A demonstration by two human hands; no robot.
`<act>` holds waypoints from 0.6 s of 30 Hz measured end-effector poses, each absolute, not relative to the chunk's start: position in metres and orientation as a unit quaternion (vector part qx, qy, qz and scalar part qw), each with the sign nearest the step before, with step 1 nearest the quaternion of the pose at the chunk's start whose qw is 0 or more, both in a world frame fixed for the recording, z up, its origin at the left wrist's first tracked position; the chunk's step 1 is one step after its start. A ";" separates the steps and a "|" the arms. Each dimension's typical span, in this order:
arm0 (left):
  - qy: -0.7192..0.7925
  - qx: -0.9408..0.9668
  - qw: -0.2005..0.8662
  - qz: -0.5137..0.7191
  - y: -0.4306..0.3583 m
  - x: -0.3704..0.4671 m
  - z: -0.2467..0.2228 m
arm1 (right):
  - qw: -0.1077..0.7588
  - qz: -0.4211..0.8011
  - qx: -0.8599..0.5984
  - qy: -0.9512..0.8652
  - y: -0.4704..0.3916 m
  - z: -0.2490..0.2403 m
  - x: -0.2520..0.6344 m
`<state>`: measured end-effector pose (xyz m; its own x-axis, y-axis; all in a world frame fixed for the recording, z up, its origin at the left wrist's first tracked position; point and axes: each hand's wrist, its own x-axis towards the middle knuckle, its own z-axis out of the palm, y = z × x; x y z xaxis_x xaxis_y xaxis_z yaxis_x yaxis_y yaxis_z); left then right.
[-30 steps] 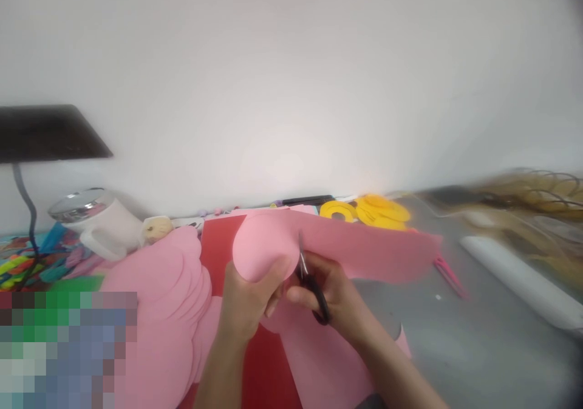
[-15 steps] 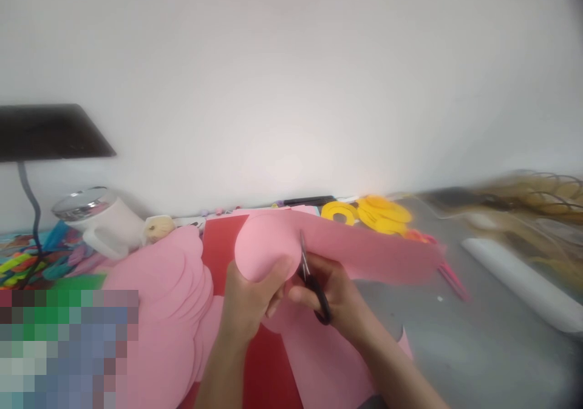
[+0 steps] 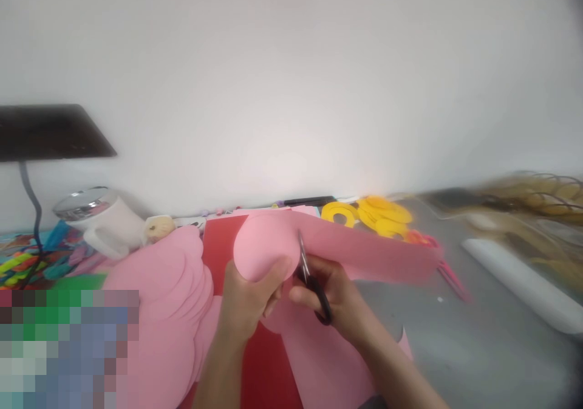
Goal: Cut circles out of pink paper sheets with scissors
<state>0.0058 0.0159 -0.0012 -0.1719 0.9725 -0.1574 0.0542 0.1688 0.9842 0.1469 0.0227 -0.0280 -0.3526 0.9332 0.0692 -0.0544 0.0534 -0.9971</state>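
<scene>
Craft space: scissors (image 3: pixel 312 282), pink cutouts (image 3: pixel 164 336)

Left hand (image 3: pixel 248 302), bare; left forearm (image 3: pixel 221 366), bare, slim; right hand (image 3: pixel 334 293), bare; right forearm (image 3: pixel 392 360), likewise bare; dark grey patch (image 3: pixel 374 403), lower edge, beside right forearm, whether clothing cannot be told.

Pink paper (image 3: pixel 266 242), black-handled scissors (image 3: pixel 315 286)
My paper is pale pink at left and deeper rose toward the right; my scissors' blades are silver-grey. I see plain pink cutouts (image 3: pixel 166 342), a red sheet (image 3: pixel 268 372), yellow pieces (image 3: pixel 380 209), a grey tabletop (image 3: pixel 478 354), a white mug (image 3: pixel 121 223) with a silver top, an off-white wall (image 3: pixel 291 81).
</scene>
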 end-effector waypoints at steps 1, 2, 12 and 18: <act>0.598 0.430 0.476 0.480 0.016 0.005 -0.002 | 0.427 0.577 -0.376 -0.586 0.023 -0.028 0.147; 0.601 0.429 0.474 0.480 0.017 0.004 -0.003 | 0.427 0.576 -0.378 -0.586 0.023 -0.028 0.147; 0.603 0.424 0.476 0.479 0.019 0.002 -0.005 | 0.436 0.568 -0.395 -0.576 0.021 -0.028 0.145; 0.578 0.424 0.488 0.499 0.019 0.004 -0.006 | 0.430 0.577 -0.421 -0.552 0.021 -0.034 0.145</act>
<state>0.0041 0.0189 -0.0061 -0.1646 0.9762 -0.1411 0.0030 0.1435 0.9896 0.1454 0.0208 -0.0342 -0.2755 0.9612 -0.0110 -0.0326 -0.0208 -0.9993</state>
